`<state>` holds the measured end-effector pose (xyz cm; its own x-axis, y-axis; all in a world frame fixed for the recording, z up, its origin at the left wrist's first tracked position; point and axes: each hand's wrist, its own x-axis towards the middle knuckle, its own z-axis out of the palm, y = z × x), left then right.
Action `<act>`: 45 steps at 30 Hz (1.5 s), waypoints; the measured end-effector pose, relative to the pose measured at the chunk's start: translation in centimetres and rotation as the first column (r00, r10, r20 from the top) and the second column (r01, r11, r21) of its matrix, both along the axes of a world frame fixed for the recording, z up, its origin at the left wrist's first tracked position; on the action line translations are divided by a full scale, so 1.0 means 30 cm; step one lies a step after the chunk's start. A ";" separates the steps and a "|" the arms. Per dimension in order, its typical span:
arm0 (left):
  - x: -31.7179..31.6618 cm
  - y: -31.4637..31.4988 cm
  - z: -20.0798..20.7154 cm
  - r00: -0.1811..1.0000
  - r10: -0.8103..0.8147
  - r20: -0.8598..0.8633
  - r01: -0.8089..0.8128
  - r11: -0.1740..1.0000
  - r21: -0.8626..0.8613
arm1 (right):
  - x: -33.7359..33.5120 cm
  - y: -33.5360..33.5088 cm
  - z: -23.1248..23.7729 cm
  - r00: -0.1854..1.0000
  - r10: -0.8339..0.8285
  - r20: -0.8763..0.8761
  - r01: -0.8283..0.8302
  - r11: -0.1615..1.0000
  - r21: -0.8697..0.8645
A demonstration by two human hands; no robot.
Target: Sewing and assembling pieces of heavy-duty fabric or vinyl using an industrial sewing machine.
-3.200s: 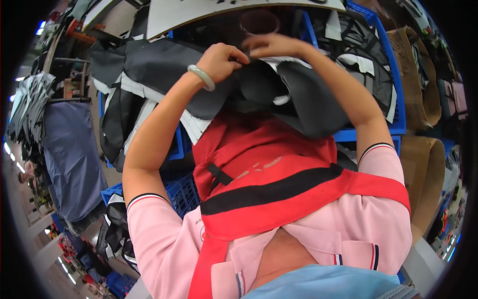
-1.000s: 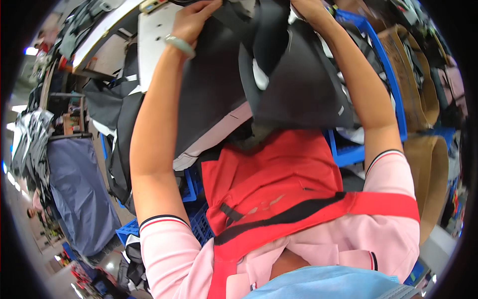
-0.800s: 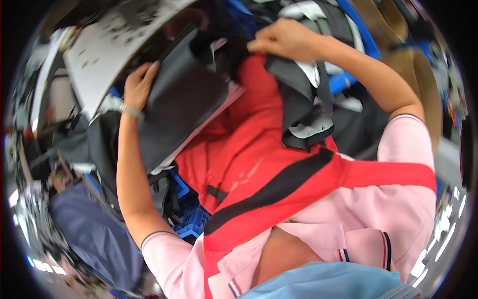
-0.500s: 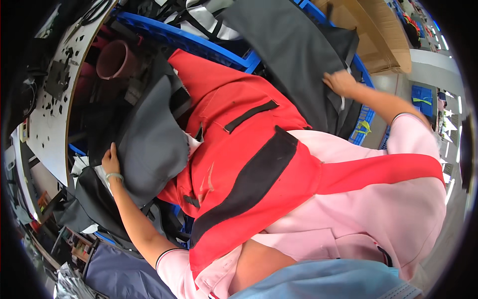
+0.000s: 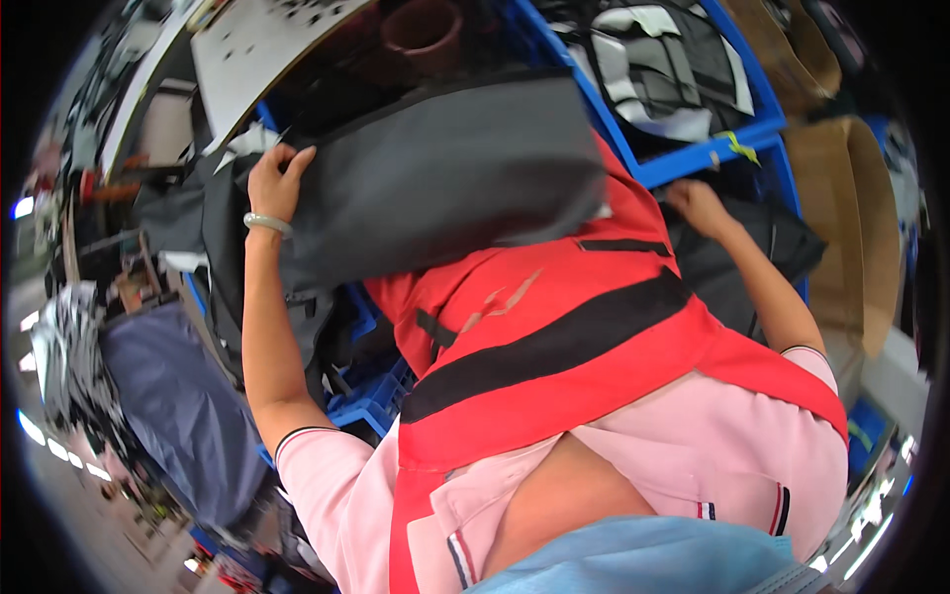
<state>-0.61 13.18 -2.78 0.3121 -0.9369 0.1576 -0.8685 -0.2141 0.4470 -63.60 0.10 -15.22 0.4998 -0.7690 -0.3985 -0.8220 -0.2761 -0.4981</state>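
A dark grey panel of smooth sheet material [image 5: 455, 168], fabric or artificial leather, stretches across the front of my red apron [image 5: 544, 297]. Its left end is pinched between the thumb and fingers of my left hand [image 5: 276, 183], which wears a pale bangle. The panel's right end lies free of my hands. Over on the right, my right hand [image 5: 701, 208] has curled fingers beside black sheet material [image 5: 737, 259] in a blue crate; whether anything is between its fingertips is hidden. More black material [image 5: 226, 228] hangs below and beside my left hand.
A blue plastic crate [image 5: 683, 168] at the far right holds black and white pieces. Cardboard boxes [image 5: 841, 238] stand beyond it. At the far left is a white table [image 5: 257, 49] with dark scraps, near a reddish bucket [image 5: 424, 35]. Navy cloth [image 5: 178, 406] covers something at left.
My view has turned. My left hand has brought the grey panel up and spread it across the apron. My right hand has left the long grey piece it touched and is lower by the crate.
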 end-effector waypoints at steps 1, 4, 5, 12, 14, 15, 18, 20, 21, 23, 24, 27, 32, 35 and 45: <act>-0.044 0.018 0.092 1.000 0.012 -0.001 -0.012 0.999 -0.041 | 0.148 -0.091 0.094 0.998 -0.006 0.068 0.011 0.997 -0.070; -0.189 0.096 0.334 0.985 -0.069 0.160 0.081 0.995 -0.067 | 0.593 -0.174 0.346 0.797 0.028 0.604 0.106 0.977 -0.185; -0.243 0.124 0.390 0.963 -0.085 0.255 0.109 0.990 -0.083 | 0.700 -0.160 0.433 0.743 0.337 0.579 -0.079 0.902 -0.424; -0.388 0.350 0.510 0.939 -0.003 0.344 0.006 1.000 -0.008 | 1.304 0.000 0.584 0.352 0.830 0.432 -0.458 0.555 -0.694; -0.333 0.439 0.447 0.939 0.089 0.331 -0.094 0.996 -0.002 | 1.383 -0.042 0.536 0.342 0.849 0.403 -0.370 0.516 -0.772; -0.301 0.480 0.401 0.954 0.158 0.255 -0.168 0.986 0.016 | 1.418 -0.066 0.502 0.347 0.866 0.359 -0.419 0.486 -0.767; -0.221 0.583 0.251 0.929 0.369 -0.039 -0.354 0.912 0.210 | 1.502 -0.148 0.418 0.382 0.883 0.272 -0.372 0.416 -0.830; -0.187 0.621 0.202 0.896 0.403 -0.186 -0.376 0.912 0.165 | 1.529 -0.173 0.399 0.480 0.859 0.178 -0.505 0.437 -0.745; -0.180 0.623 0.196 0.895 0.389 -0.219 -0.345 0.914 0.214 | 1.537 -0.160 0.400 0.545 0.837 0.054 -0.629 0.450 -0.634; -0.179 0.586 0.219 0.882 0.393 -0.261 -0.332 0.910 0.248 | 1.551 -0.102 0.434 0.514 0.854 0.076 -0.784 0.504 -0.363; -0.179 0.545 0.244 0.935 0.275 -0.222 -0.243 0.957 0.160 | 1.554 -0.048 0.458 0.369 0.853 0.370 -0.851 0.470 -0.233; -0.208 0.395 0.329 0.994 -0.057 -0.092 0.048 0.993 -0.104 | 1.563 0.159 0.535 0.017 0.874 0.486 -0.761 0.327 -0.560; -0.178 0.322 0.465 0.989 0.059 0.138 0.025 0.842 -0.539 | 1.476 0.133 0.669 0.309 0.645 0.699 -0.837 0.533 -0.122; -0.175 0.337 0.411 0.968 0.021 -0.249 -0.106 0.937 -0.334 | 1.372 0.042 0.682 0.463 0.529 0.711 -0.808 0.582 0.094; -0.283 0.080 0.226 0.914 -0.374 -0.154 0.307 0.890 -0.337 | 1.244 -0.032 0.692 0.466 0.448 0.763 -0.757 0.649 0.081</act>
<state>-9.10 15.58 3.99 0.0391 -0.9094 0.4140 -0.7423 0.2510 0.6213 -26.27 -0.85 5.54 0.9975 -0.0297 0.0636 0.0546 -0.2413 -0.9689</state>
